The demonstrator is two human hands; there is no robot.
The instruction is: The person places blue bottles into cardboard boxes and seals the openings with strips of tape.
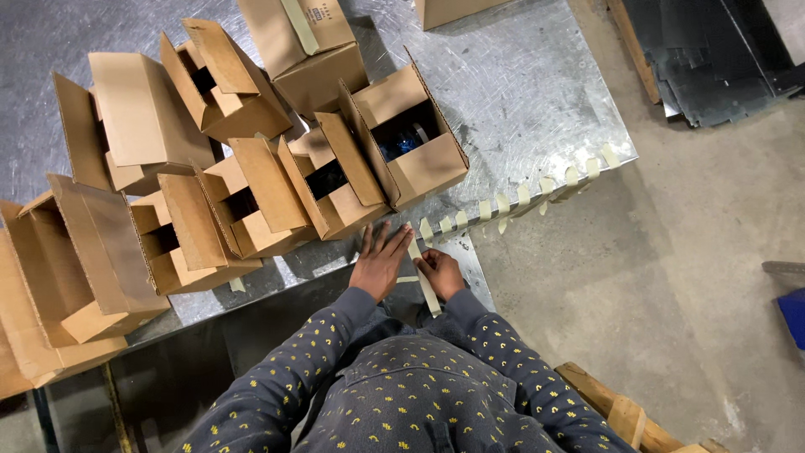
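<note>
We see the left hand point(379, 262) flat, fingers apart, on the metal bench point(520, 92); right hand point(439, 273) fingers clamped on a tape strip point(424, 281). Spare tape strips point(520, 195) hang ready at 2 o'clock.

- Tape strip point(423, 281), at the fingertips: pale cream.
- Boxes point(251, 197), beyond the fingers: plain brown.
- Table point(520, 92): mottled silver-grey.
- Sleeves point(327, 335): dark grey, yellow-speckled.
</note>
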